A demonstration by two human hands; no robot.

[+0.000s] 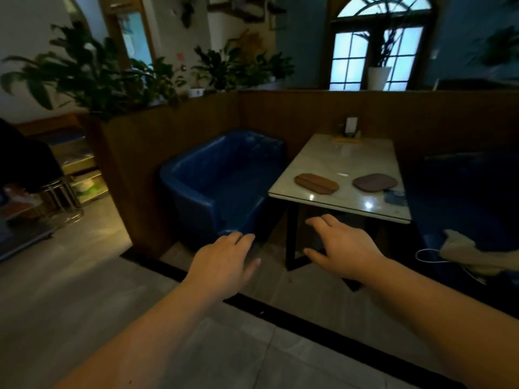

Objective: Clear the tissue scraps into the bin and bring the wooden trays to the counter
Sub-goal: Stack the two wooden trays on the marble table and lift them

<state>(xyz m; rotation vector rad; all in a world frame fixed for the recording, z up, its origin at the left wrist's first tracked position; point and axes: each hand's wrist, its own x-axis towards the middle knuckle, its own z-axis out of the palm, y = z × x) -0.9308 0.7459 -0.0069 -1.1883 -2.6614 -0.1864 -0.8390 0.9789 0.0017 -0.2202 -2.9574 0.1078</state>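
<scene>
Two wooden trays lie on a pale marble table near its front edge: a light brown tray on the left and a darker tray on the right. Both of my hands are stretched out in front of me, short of the table and lower in the view. My left hand has its fingers loosely apart and holds nothing. My right hand is spread open, palm down, and is empty. I see no tissue scraps or bin.
A blue armchair stands left of the table, another blue seat with a beige cloth on the right. A small stand with a card sits at the table's far end. Wood partition with plants behind; a black floor strip crosses ahead.
</scene>
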